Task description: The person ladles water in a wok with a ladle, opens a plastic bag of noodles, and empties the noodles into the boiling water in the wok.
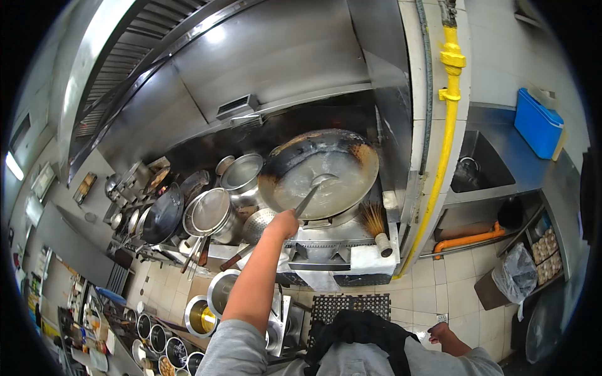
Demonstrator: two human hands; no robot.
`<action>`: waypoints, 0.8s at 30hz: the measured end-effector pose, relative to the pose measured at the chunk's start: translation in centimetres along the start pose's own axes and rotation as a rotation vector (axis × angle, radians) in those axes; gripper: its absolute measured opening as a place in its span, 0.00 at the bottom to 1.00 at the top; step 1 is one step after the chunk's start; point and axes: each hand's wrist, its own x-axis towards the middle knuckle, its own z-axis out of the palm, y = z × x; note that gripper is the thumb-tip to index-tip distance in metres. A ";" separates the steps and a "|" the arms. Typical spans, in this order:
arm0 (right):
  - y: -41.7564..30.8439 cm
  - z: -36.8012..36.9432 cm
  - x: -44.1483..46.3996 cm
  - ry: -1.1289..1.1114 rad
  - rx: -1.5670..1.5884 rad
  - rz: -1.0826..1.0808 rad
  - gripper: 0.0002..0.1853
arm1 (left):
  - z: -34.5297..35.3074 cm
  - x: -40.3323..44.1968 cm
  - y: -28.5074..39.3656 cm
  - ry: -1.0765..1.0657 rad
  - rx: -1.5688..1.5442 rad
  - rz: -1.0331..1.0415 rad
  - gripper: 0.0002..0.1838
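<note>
My left hand (283,224) is closed around the handle of a ladle (305,203). The ladle's bowl rests in the cloudy liquid inside a large wok (274,160), whose inner wall is blackened and rusty brown. Left of the hand lies a perforated strainer (258,224) with a wooden handle. To the wok's right, a bamboo brush (374,222) leans on the stove front. My right hand (443,334) hangs low by my side over the tiled floor, fingers curled; a small whitish patch shows beside it, and what it holds, if anything, is unclear.
Mesh sieves (211,210) on pots and a dark wok (164,214) stand to the left. A pot of yellow liquid (202,318) is at lower left. On the right are a yellow pipe (450,113), a sink (480,160), a blue container (538,125) and a lined bin (515,272).
</note>
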 end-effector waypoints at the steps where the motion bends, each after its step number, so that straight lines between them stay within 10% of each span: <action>1: 0.2 0.2 0.3 -0.012 0.002 -0.011 0.13 | -0.2 -0.5 -0.2 -0.003 0.010 -0.002 0.22; 24: -4.0 2.6 3.8 -0.128 -0.271 -0.074 0.16 | -4.8 -8.1 -5.7 -0.003 0.276 -0.122 0.26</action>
